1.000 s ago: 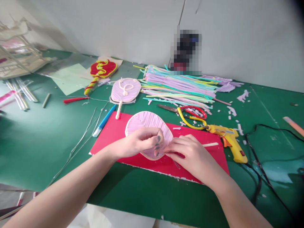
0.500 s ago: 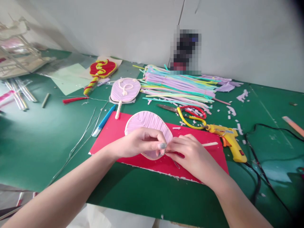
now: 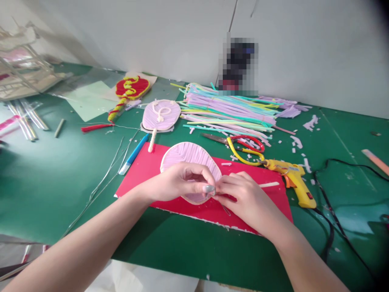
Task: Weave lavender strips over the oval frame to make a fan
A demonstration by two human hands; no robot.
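Over a red board (image 3: 170, 198), my left hand (image 3: 191, 182) is closed in a pinch, thumb and fingertips meeting beside my right hand (image 3: 243, 196). The right fingers are closed too, touching the left fingertips; what lies between them is too small and hidden to name. Beneath my hands is a round lilac fan face (image 3: 188, 154) with a cream rim, its lower right part covered. A thin wire loop (image 3: 226, 210) shows under my right fingers. Past that hand, a cream strip (image 3: 269, 184) lies on the board.
A yellow glue gun (image 3: 299, 182) and scissors (image 3: 245, 148) lie to the right, with a black cord. Behind are bundled pastel pipe cleaners (image 3: 227, 107), a lilac fan (image 3: 161, 115) and a red-yellow fan (image 3: 132, 87). A blue pen-like tool (image 3: 135, 152) and wires lie left.
My left fingertips have shifted slightly right, closer against my right fingers. My right hand and the fan face have hardly moved.
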